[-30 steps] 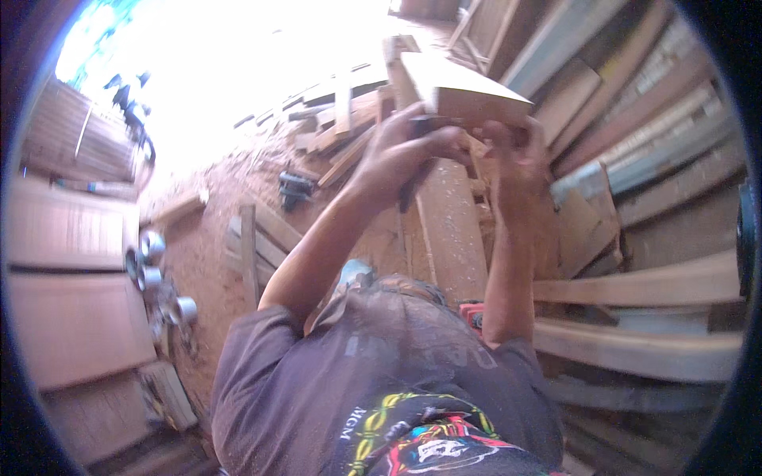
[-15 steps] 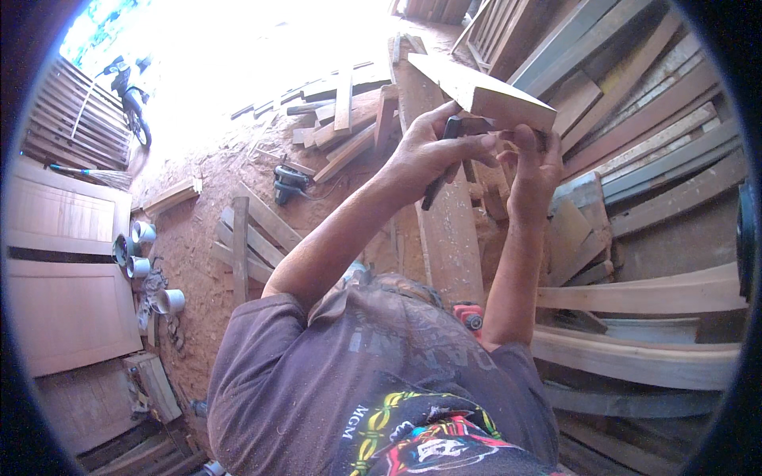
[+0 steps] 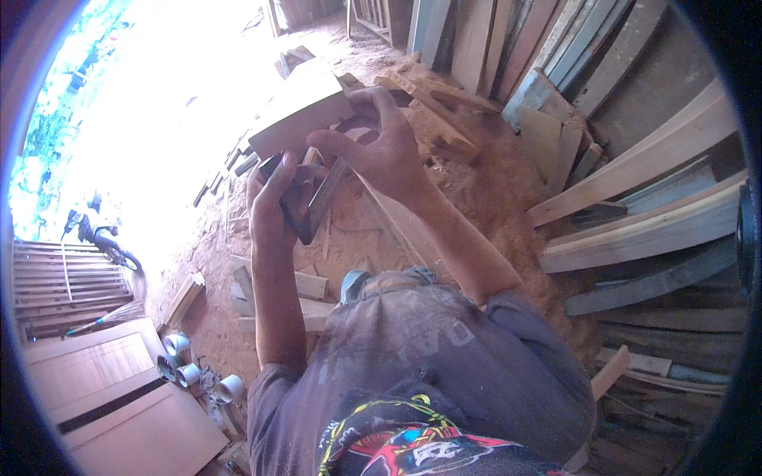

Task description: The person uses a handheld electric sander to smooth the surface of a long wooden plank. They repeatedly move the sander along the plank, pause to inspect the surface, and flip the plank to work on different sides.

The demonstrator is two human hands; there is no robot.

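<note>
Pale board (image 3: pixel 298 127) held up, R hand (image 3: pixel 385 151) looks clamped on its near right corner; L hand (image 3: pixel 271 194) wrapped round dark angled tool (image 3: pixel 324 194), just below board's near end. Prob. best: steady board, don't let tool twist.

The board (image 3: pixel 295 125) looks smooth, matt wood, the shirt (image 3: pixel 444 341) dusty matt cloth, the ground (image 3: pixel 208 329) rough and powdery.

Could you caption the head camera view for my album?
Amid stacked timber, the left hand holds a dark angular tool close to the wooden board in the right hand.
</note>
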